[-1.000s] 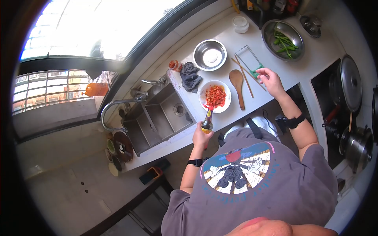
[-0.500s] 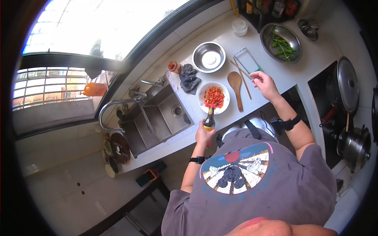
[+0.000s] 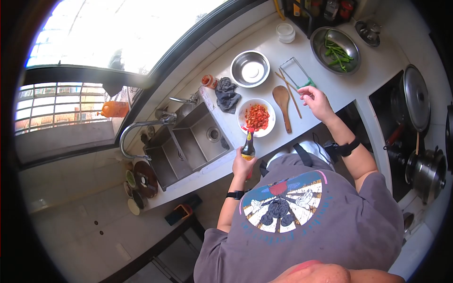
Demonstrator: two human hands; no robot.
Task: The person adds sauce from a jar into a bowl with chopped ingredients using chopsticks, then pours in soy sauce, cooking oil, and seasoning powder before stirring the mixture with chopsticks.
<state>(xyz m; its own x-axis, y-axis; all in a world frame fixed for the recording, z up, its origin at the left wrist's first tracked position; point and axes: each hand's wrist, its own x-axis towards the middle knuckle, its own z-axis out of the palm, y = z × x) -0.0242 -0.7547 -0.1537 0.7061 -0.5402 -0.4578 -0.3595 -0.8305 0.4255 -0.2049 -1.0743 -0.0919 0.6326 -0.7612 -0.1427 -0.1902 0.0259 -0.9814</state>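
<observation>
My left hand (image 3: 242, 163) is wrapped round a dark sauce bottle (image 3: 248, 147) with a red cap and a yellow label. The bottle's capped end reaches the near rim of a white bowl (image 3: 242, 106) that holds chopped red peppers (image 3: 257, 118). To the right, my right hand (image 3: 317, 103) hovers over the counter with fingers loosely curled and nothing visible in them. Close by its fingertips is the green handle of a wire tool (image 3: 306, 85). A wooden spatula (image 3: 281, 101) and a pair of chopsticks (image 3: 295, 100) lie between the bowl and that hand.
A steel bowl (image 3: 236, 70), a dark cloth (image 3: 228, 95) and a jar (image 3: 208, 81) stand behind the white bowl. Left is the sink (image 3: 193, 150). At the far right are a basin (image 3: 317, 59) of green peppers and the stove with a lidded pan (image 3: 416, 99) and pot (image 3: 427, 172).
My left hand and the sauce bottle have shifted slightly left and back toward my body. My right hand has stayed nearly in place.
</observation>
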